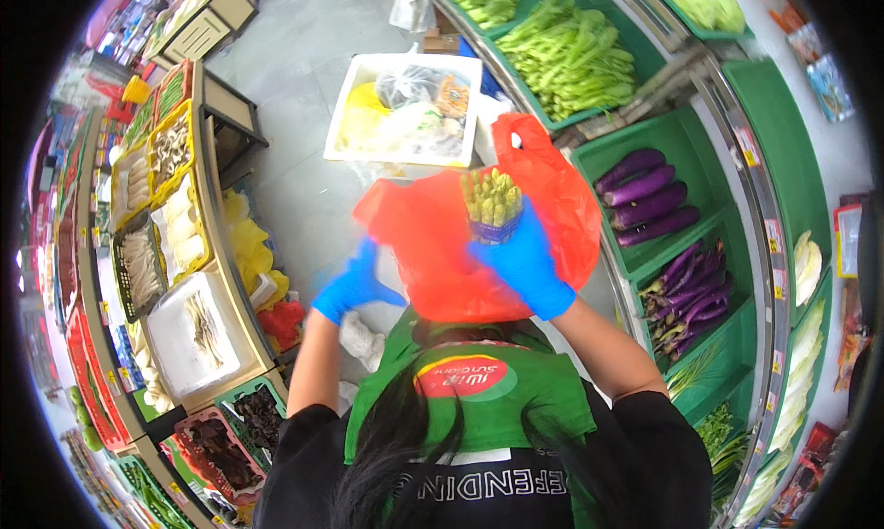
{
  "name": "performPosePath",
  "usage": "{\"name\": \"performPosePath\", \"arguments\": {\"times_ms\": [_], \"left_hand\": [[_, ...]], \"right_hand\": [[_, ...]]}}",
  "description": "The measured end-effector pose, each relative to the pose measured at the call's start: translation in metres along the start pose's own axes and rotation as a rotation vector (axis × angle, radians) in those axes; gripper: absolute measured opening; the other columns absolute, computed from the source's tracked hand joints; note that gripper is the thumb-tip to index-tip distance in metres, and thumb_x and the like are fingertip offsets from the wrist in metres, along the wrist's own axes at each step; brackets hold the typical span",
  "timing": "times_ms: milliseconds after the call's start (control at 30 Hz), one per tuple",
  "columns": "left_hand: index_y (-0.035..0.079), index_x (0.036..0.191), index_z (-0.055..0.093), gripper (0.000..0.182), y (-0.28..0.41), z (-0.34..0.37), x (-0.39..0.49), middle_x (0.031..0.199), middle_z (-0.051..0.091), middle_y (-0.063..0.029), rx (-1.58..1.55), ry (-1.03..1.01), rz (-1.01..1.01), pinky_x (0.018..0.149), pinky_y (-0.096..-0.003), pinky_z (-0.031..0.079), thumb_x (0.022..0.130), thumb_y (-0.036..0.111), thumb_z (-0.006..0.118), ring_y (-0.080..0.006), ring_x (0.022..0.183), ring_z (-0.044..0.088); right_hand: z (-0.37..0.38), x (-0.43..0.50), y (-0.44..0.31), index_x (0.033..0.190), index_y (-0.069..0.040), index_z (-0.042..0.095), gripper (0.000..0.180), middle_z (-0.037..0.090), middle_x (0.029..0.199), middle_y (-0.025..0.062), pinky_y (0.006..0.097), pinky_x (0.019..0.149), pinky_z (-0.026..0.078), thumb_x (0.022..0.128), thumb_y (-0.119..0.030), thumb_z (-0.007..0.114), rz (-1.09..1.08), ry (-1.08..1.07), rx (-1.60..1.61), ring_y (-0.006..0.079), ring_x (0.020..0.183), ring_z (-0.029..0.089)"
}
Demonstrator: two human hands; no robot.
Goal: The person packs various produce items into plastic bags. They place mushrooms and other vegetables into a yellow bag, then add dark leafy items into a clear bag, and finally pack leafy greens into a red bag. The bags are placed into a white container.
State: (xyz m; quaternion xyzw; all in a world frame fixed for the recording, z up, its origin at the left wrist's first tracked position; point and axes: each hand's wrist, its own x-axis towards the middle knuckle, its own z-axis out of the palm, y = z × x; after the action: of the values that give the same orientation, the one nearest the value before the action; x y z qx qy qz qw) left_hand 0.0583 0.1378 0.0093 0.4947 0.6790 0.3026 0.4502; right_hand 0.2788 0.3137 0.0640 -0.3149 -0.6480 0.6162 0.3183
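Note:
My right hand point(528, 260), in a blue glove, grips a bundle of green asparagus point(494, 196) with a purple band around its lower part. Beneath and around the bundle spreads a red plastic bag point(442, 266), its handle part lying to the upper right. My left hand point(359, 284), also gloved in blue and slightly blurred, is at the bag's left side with thumb and fingers apart, holding nothing. Beyond the bag stands a white foam box point(334, 132) with several plastic-bagged goods in it. The lower end of the asparagus is hidden by my right hand.
To the right, green bins hold leafy greens point(566, 59), large purple eggplants point(646, 190) and thin eggplants point(690, 294). On the left a shelf carries mushrooms in a yellow basket point(153, 196) and a white tray point(228, 322). Yellow plastic bags point(248, 242) hang or lie beside that shelf.

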Motion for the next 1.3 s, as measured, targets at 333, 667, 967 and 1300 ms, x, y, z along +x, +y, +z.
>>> {"name": "performPosePath", "arguments": {"times_ms": [333,667,967,1300], "left_hand": [[0.007,0.142,0.038,0.082,0.023,-0.069,-0.020,0.142,0.043,-0.0117,-0.482,0.394,0.303,0.111,-0.0395,0.030,0.074,0.022,0.081,-0.0246,0.129,0.042],[0.004,0.137,0.042,0.067,0.008,-0.109,-0.027,0.134,0.050,-0.0129,-0.071,0.771,0.396,0.101,-0.0371,0.042,0.079,0.018,0.074,-0.0234,0.122,0.050],[0.003,0.132,0.047,0.067,0.042,-0.147,-0.068,0.129,0.055,-0.0113,-0.329,0.961,0.351,0.099,-0.0392,0.045,0.074,0.013,0.078,-0.0252,0.118,0.053],[0.000,0.130,0.049,0.053,0.074,-0.133,-0.073,0.130,0.056,-0.0104,-1.233,0.979,0.433,0.099,-0.0402,0.045,0.080,0.011,0.061,-0.0268,0.117,0.056]], "right_hand": [[0.181,0.043,-0.036,0.121,-0.004,0.050,0.057,0.065,0.107,0.0178,0.0402,0.082,0.051,0.079,-0.032,0.075,0.017,-0.319,-0.208,0.0320,0.104,0.063],[0.220,0.065,-0.111,0.118,-0.002,0.058,0.049,0.064,0.112,0.0188,0.0426,0.090,0.047,0.079,-0.028,0.073,-0.191,-0.679,-0.136,0.0328,0.106,0.061],[0.143,0.081,-0.215,0.125,-0.002,0.055,0.042,0.059,0.121,0.0118,0.0342,0.098,0.043,0.084,-0.008,0.066,-0.406,-0.509,-0.173,0.0190,0.113,0.055],[0.048,0.128,-0.101,0.149,-0.004,0.021,0.084,0.027,0.153,0.0104,0.0394,0.113,0.025,0.084,-0.020,0.070,-0.075,-0.628,-0.003,0.0236,0.139,0.028]]}}
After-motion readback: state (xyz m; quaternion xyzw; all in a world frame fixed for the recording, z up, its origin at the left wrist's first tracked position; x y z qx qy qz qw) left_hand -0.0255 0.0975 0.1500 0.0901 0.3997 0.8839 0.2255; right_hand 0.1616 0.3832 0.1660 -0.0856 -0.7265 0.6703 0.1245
